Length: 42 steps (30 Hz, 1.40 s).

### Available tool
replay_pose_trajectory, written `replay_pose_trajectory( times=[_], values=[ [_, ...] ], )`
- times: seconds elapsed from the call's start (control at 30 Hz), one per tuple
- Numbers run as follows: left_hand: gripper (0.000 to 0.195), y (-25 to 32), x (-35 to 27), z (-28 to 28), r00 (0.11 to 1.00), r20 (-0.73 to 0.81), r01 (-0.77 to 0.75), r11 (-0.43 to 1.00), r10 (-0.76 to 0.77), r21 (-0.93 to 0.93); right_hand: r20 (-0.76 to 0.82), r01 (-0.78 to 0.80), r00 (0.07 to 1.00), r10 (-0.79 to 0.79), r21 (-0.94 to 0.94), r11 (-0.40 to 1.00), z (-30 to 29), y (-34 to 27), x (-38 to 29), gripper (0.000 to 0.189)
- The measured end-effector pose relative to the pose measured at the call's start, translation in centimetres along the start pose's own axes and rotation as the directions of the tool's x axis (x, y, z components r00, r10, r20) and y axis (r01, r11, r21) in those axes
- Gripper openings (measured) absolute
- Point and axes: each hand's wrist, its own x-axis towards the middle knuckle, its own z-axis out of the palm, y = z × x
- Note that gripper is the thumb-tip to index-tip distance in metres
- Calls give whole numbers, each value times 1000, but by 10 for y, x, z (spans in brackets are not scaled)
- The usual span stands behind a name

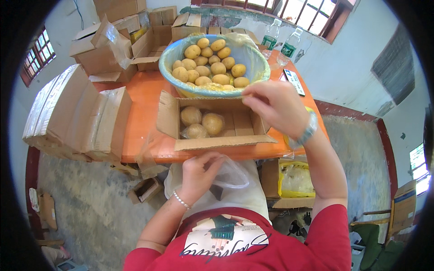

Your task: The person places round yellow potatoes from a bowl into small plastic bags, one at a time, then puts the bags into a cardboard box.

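Note:
My left hand [200, 172] pinches the rim of a clear plastic bag [232, 174], which hangs open over my lap at the table edge. Above the far right corner of an open cardboard box [223, 140] is my right hand [276, 105], its fingers curled close together. What lies between those fingertips, if anything, cannot be made out. Inside the box, at its left end, sit three potatoes [213, 124] wrapped in clear film. Just behind it stands a blue basin [162, 69] lined with plastic film, holding several bare potatoes [218, 68].
Stacked flattened cartons [64, 115] stand on the orange table [145, 105] at left, with open boxes [101, 50] behind. Two water bottles [288, 47] and a phone [294, 81] are at far right. A tape roll [288, 142] sits near my right wrist. Below is a yellow-lined box [295, 179].

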Motion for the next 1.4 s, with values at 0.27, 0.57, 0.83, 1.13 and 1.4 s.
replay_pose_trajectory(
  times=[0.27,0.57,0.83,1.13,1.4],
  values=[
    [7,-28,23,8,925,135,-380,865,356,327,294,-59,943,155,-312,948,73,117,114,22],
    [7,-31,25,6,927,175,-373,871,333,320,523,-86,790,320,-422,902,126,159,151,27],
    [13,-36,25,7,932,199,-356,872,304,336,344,-7,923,175,-440,898,136,144,186,23],
    [11,-32,25,3,952,196,-291,887,233,359,459,-207,797,393,-404,891,156,102,199,35],
    [14,-37,24,6,939,177,-340,866,295,365,470,-265,756,455,-416,870,149,109,193,39]
  ],
)
